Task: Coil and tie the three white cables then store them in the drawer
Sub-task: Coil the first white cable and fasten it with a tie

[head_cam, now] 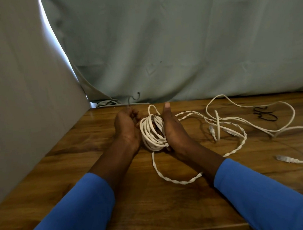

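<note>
A coiled white cable (151, 133) sits upright between my two hands near the far edge of the wooden table (61, 176). My right hand (172, 131) grips the coil from the right, thumb pointing up. My left hand (127, 127) is beside the coil on the left and pinches a thin dark twist tie (134, 97) that sticks up above my fingers. A twisted white cable (177, 180) trails from the coil toward me and off to the right. A loose white cable (281, 121) sprawls in loops on the right of the table.
Two dark twist ties (265, 115) lie at the far right among the loose cable loops. Grey-green cloth (178, 49) hangs behind the table and a pale sheet (18, 89) covers the left side. No drawer is in view.
</note>
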A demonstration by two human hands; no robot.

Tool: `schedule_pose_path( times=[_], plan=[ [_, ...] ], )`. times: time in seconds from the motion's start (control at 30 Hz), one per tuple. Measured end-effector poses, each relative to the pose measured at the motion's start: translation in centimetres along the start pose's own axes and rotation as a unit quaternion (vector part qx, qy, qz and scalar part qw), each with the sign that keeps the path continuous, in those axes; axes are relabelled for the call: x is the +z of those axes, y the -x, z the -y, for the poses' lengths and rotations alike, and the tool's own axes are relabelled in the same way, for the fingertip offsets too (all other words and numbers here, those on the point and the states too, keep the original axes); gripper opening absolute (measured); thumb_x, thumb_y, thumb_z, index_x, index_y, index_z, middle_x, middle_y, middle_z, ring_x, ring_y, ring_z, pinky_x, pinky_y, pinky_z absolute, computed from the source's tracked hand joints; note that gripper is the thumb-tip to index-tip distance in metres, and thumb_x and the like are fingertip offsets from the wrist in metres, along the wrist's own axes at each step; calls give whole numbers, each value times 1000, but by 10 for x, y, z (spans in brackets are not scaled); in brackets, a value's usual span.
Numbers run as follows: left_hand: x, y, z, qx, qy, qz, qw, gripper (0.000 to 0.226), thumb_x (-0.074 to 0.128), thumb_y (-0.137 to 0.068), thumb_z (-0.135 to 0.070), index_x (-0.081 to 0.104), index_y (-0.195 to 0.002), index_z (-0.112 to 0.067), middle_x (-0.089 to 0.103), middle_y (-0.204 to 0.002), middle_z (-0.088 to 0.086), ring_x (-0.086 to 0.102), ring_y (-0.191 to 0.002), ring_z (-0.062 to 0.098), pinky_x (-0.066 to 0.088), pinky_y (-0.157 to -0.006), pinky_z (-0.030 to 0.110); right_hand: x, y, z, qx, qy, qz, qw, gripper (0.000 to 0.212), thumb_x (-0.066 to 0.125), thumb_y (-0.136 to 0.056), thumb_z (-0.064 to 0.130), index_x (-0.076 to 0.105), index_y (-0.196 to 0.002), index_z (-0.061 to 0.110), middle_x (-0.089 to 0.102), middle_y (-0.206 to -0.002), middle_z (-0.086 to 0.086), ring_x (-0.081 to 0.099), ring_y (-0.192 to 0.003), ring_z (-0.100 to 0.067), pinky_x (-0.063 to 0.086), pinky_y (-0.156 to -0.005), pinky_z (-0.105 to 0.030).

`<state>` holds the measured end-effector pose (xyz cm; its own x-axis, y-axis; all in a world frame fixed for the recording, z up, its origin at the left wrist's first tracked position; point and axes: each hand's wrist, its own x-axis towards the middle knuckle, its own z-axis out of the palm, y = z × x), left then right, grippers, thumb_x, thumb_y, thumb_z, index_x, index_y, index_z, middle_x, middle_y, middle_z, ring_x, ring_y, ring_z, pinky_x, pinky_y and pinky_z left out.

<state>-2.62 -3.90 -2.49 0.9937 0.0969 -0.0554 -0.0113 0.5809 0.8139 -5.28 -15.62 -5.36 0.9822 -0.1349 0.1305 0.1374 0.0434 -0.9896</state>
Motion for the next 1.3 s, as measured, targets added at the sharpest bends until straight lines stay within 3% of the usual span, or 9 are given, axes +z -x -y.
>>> schedule_pose_path(
  times=[0.07, 0.2, 0.43, 0.5, 0.7, 0.9, 1.07, 1.17, 1.3],
  plan=[
    [0, 2, 1, 37, -105, 8, 994, 20, 60, -89, -30, 62, -77, -13, 61, -75, 13, 58, -71, 28, 53, -84, 46, -2, 3, 4, -14, 10, 3, 1000, 122, 34, -47, 111, 74, -112, 17, 80, -97, -8, 76, -97, -28, 57, -98, -55],
    [2, 5, 2, 85, -156, 38, 983, 36, 57, -97, -15, 61, -61, -17, 59, -64, 8, 54, -67, 27, 49, -72, 46, -4, 6, 9, -19, 52, 1, 998, 105, 32, -71, 101, 72, -117, 15, 80, -100, -6, 76, -97, -23, 57, -99, -51],
    [-5, 0, -1, 41, -180, 46, 982, 28, 47, -105, -18, 58, -80, -9, 57, -56, 0, 40, -38, 9, 27, -36, 21, -10, 5, 12, -40, 63, 2, 997, 62, 38, -103, 63, 73, -106, 12, 80, -92, -6, 76, -88, -20, 60, -87, -40],
    [-6, 2, 0, 32, -189, 60, 980, 28, 49, -104, -20, 62, -82, -9, 61, -67, 7, 48, -46, 13, 36, -44, 24, -12, 4, 12, -49, 69, 13, 996, 57, 41, -106, 56, 76, -99, 11, 80, -87, -6, 77, -82, -18, 60, -78, -33],
    [-2, 5, -1, 34, -145, 123, 981, 40, 52, -105, -36, 77, -88, -9, 76, -91, 16, 71, -81, 32, 55, -84, 45, -14, 0, 10, -45, 58, 6, 997, 60, 45, -104, 58, 78, -96, 9, 79, -88, -12, 76, -86, -28, 60, -86, -43],
    [-8, 5, -3, 65, -207, 154, 964, 19, 65, -98, -19, 80, -92, -10, 76, -94, 15, 66, -91, 33, 53, -87, 45, -21, -5, 10, -77, 119, 8, 990, 61, 45, -101, 64, 76, -86, 13, 75, -71, -3, 71, -72, -20, 54, -73, -38],
    [-15, 5, -6, 33, -230, 211, 949, 17, 65, -96, -8, 79, -105, -6, 78, -104, 14, 72, -89, 24, 60, -87, 41, -24, -4, 9, -76, 147, 38, 985, 59, 43, -101, 66, 76, -106, 18, 80, -93, -1, 76, -88, -16, 60, -86, -39],
    [-18, 2, -9, -2, -191, 243, 951, 28, 50, -100, 2, 74, -115, 0, 73, -119, 22, 71, -103, 32, 59, -95, 43, -29, -2, 14, -69, 131, 59, 987, 54, 44, -104, 58, 77, -89, 17, 76, -72, 3, 71, -66, -6, 53, -64, -21],
    [-25, 0, -8, -1, -253, 280, 926, 38, 56, -91, 7, 73, -121, -8, 71, -109, 17, 62, -81, 24, 51, -57, 26, -33, -1, 21, -42, 80, 67, 994, 64, 49, -96, 69, 75, -82, 12, 73, -72, -6, 69, -67, -22, 52, -71, -30]
  ],
)
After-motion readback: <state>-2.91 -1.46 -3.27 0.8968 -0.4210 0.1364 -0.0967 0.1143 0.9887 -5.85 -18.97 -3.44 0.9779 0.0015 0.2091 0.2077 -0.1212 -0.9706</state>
